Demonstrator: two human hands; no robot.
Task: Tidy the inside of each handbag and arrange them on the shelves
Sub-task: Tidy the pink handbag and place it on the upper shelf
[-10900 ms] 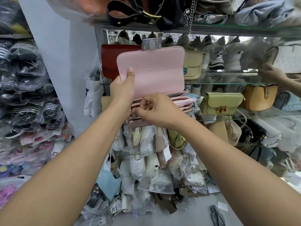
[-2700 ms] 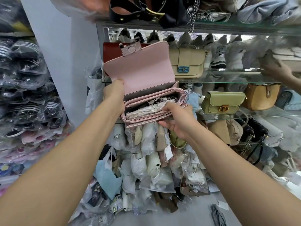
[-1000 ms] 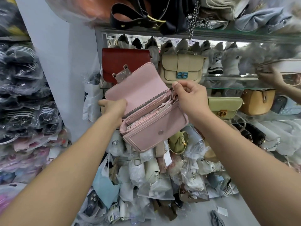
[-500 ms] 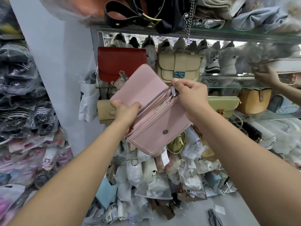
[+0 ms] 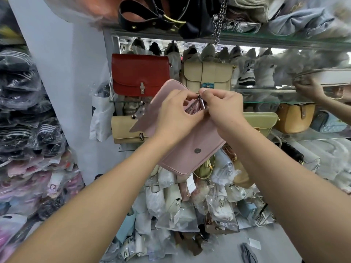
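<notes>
I hold a pink handbag (image 5: 191, 149) tilted in front of the glass shelves, its flap folded back and its front snap stud showing. My left hand (image 5: 174, 114) grips the bag's top edge at the zip. My right hand (image 5: 222, 109) pinches the metal zip pull (image 5: 201, 103) at the bag's upper right corner. The zip's teeth show only in a short stretch between my fingers. The bag's inside is hidden.
On the glass shelves (image 5: 266, 91) stand a red bag (image 5: 139, 74), a beige bag (image 5: 208, 75), a tan clutch (image 5: 126, 131), a green bag (image 5: 261, 123) and a mustard bag (image 5: 294, 117). Wrapped bags pile below. Another person's hand (image 5: 308, 89) reaches in at right.
My left hand has slid up from the bag's lower left side to the zip by my right hand. The bag has swung flatter and its metal clasp has gone out of sight.
</notes>
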